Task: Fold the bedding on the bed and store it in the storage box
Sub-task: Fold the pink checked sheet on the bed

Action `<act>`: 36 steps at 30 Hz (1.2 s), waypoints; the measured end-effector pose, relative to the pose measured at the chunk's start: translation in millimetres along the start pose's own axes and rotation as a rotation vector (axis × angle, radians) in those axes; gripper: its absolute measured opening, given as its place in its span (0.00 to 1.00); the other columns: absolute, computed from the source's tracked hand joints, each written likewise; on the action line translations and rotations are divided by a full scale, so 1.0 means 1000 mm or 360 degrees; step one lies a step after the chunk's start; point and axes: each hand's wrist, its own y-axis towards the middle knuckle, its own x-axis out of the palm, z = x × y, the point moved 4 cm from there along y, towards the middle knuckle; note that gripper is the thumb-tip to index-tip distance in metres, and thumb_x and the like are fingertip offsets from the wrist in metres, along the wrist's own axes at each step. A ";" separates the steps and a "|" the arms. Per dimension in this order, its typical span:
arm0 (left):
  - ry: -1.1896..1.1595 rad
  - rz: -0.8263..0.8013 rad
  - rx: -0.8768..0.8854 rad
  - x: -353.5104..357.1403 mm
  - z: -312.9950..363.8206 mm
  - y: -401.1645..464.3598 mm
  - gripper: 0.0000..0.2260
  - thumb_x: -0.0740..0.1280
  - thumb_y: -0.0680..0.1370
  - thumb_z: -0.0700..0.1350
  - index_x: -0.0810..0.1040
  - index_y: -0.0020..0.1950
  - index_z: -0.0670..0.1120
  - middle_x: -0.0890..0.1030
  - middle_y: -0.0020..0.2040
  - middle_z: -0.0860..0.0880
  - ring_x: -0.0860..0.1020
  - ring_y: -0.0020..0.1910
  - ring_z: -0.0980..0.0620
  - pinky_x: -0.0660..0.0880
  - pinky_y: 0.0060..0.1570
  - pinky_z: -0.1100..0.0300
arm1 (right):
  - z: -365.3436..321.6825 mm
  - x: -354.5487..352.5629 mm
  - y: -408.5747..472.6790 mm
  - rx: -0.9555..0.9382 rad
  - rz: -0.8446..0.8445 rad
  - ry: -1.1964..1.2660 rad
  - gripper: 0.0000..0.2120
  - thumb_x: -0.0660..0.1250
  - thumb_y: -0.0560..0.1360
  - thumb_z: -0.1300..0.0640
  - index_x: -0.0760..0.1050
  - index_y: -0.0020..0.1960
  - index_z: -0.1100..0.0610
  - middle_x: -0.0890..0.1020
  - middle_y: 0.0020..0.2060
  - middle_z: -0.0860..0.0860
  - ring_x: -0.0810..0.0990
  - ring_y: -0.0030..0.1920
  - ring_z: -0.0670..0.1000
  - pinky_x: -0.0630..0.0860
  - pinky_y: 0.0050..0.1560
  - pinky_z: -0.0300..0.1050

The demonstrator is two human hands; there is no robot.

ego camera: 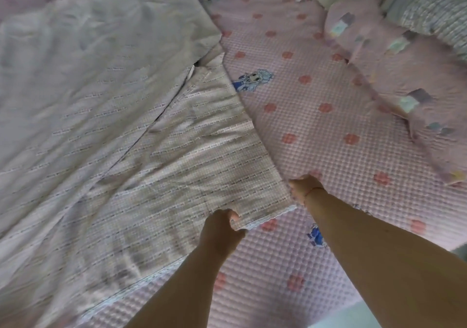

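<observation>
From the head camera I see both hands working on a pale striped blanket [131, 130] that lies spread over the left and middle of the bed [316, 125], partly doubled, with one layer folded back over another along a slanting edge. My left hand [222, 229] grips the blanket's near hem, fingers and thumb curled round the lace-trimmed edge. My right hand [304, 184] is at the blanket's near right corner, just beside the left one; it is curled down onto the corner, though blur and the angle keep me from telling whether it truly pinches the cloth or only presses there. A thin red thread circles that wrist. The bed wears a pink waffle-textured cover dotted with red flowers and small blue cartoon figures. At the upper right lies a pink pillow [394, 74] with pastel squares, and behind it a pale green quilted pillow [434, 11]. The blanket is still on the bed, only partly folded.
</observation>
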 end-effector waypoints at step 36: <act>-0.2107 0.0495 -0.0385 -0.130 -0.151 0.096 0.12 0.56 0.79 0.31 0.74 0.48 0.45 0.75 0.33 0.50 0.72 0.34 0.53 0.70 0.34 0.63 | -0.138 0.236 -0.009 -0.0270 -0.0732 0.0409 0.26 0.52 0.82 0.46 0.66 0.69 0.66 0.68 0.66 0.69 0.66 0.68 0.68 0.61 0.69 0.59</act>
